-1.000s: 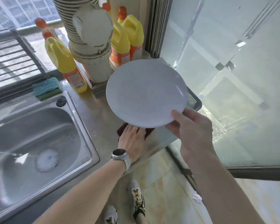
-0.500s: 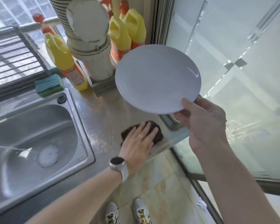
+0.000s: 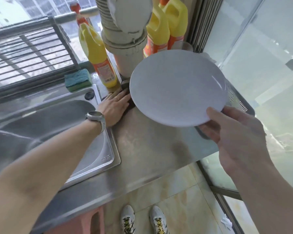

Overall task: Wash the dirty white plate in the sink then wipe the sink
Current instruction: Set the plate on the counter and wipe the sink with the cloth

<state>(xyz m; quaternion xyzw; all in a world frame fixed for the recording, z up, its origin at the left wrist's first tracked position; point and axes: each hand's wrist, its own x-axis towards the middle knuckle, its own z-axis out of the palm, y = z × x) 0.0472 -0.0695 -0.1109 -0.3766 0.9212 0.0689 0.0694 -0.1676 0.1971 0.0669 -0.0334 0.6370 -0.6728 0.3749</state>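
Round white plate [image 3: 177, 87] is gripped at its near rim by right hand [image 3: 233, 137], kept clear of the wiping. Dark brown cloth [image 3: 129, 105] is pressed flat on steel surface [image 3: 150, 146] by open-fingered left hand [image 3: 114, 107].

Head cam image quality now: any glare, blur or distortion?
Head view: daylight from the window; a thin glare streak on the white plate gripped by the right hand; motion blur softens the left forearm and sink; wide-angle bending curves the counter edge and window bars.

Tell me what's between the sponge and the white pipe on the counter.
In the head view, one yellow bottle with an orange label stands between the sponge and the pipe.
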